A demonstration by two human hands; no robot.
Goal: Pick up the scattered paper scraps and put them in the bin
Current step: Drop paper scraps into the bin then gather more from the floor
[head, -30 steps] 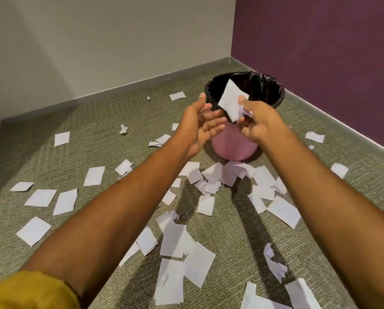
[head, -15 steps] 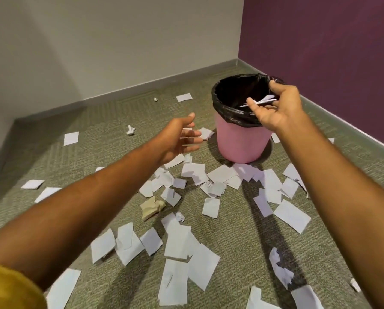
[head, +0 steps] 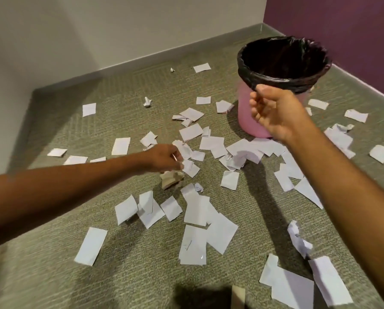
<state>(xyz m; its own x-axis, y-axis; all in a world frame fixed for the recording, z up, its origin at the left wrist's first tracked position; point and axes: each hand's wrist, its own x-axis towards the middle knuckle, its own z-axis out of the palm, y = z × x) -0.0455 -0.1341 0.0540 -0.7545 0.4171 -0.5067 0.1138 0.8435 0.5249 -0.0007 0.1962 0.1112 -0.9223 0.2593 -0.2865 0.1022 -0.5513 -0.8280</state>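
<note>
pink bin (head: 244, 114) x1 | paper scraps (head: 218, 233) (dozens) | left hand (head: 164, 158), right hand (head: 275, 112)

Matt white paper scraps (head: 210, 212), pink plastic bin (head: 250, 121), glossy black liner (head: 273, 78), rough woven carpet (head: 124, 275)

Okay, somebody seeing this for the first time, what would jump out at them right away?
White paper scraps litter the green carpet across most of the floor. A pink bin with a black liner stands in the far right corner by the purple wall. The left hand reaches down to scraps at the centre, while the right hand hangs loosely curled and empty before the bin.
</note>
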